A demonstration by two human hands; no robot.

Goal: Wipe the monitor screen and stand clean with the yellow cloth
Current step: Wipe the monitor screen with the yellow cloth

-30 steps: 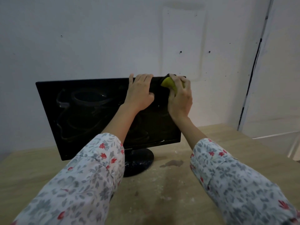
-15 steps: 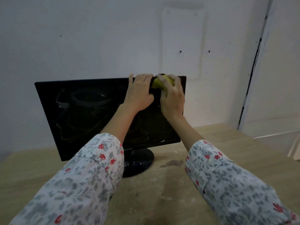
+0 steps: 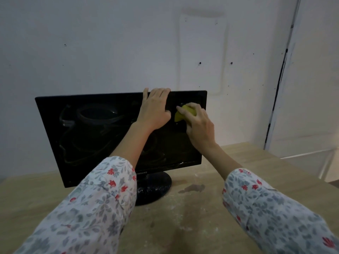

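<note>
A black monitor (image 3: 88, 136) stands on a wooden table, its dark screen smeared with streaks. Its round black stand (image 3: 156, 186) is speckled with dust. My left hand (image 3: 156, 110) grips the monitor's top edge, fingers hooked over it. My right hand (image 3: 198, 123) holds a bunched yellow cloth (image 3: 183, 112) and presses it against the upper right part of the screen, just right of my left hand. Most of the cloth is hidden under my fingers.
The wooden table (image 3: 256, 162) carries a dark wet stain (image 3: 192, 188) and pale dust in front of the stand. A white wall rises right behind the monitor. At the right are a dark vertical gap and a white panel (image 3: 311, 88).
My right hand with the cloth has slid from the screen's top edge down onto the upper right screen area. My left hand has kept its hold on the top edge.
</note>
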